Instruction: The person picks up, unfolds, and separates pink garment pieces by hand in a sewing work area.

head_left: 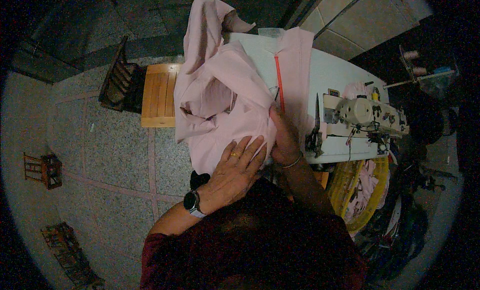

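Speckled stone floor point(115, 155) with pale joint lines surrounds a white sewing table point(332, 70). Nearest the viewer, the left hand point(235, 170) — ring and wristwatch visible — lies flat with fingers spread, pressing on pink fabric point(220, 100) at the table's near edge, grasping nothing. Just beside it, the right hand point(283, 137), with a bangle at the wrist, rests on the same cloth; whether it pinches a fold cannot be told. Farther right stands a cream sewing machine point(365, 112) — scissors point(315, 130) beside it. Beyond the cloth, a wooden stool point(159, 95)
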Demonstrator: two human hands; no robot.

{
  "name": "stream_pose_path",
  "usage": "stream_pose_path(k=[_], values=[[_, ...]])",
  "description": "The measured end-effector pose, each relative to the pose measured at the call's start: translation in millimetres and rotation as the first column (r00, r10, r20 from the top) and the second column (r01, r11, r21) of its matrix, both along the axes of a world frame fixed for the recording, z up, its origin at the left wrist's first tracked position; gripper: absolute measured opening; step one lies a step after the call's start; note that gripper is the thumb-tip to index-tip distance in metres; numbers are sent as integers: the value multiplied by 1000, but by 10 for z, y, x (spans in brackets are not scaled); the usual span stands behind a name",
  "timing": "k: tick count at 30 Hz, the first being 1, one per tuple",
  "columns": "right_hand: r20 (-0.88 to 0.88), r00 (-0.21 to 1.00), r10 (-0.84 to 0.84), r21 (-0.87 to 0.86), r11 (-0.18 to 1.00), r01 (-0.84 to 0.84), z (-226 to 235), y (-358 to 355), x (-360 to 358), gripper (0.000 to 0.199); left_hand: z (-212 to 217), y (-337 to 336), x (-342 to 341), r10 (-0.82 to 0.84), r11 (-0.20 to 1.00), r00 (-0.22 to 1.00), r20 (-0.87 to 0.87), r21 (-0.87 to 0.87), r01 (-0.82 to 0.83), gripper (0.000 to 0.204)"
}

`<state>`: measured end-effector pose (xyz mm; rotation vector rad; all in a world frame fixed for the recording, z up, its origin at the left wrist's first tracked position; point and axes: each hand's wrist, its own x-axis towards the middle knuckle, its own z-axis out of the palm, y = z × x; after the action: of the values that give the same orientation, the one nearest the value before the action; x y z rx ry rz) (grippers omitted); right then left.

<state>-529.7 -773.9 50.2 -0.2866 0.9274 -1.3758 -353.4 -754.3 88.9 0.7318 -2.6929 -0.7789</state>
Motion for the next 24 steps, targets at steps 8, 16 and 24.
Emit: stream_pose_path(k=[8,16,24], values=[[-55,998,-10,-9,1000,9,23,3,0,45,-61,25,30,51,988,990,-129,148,-32,56],[-130,990,-52,-33,998,48,79,25,17,45,-303,2,192,831,-232,556,-6,904,358,45],[-171,984,-43,-34,999,37,82,96,93,46,-617,83,126,959,-228,280,41,698,679,15]])
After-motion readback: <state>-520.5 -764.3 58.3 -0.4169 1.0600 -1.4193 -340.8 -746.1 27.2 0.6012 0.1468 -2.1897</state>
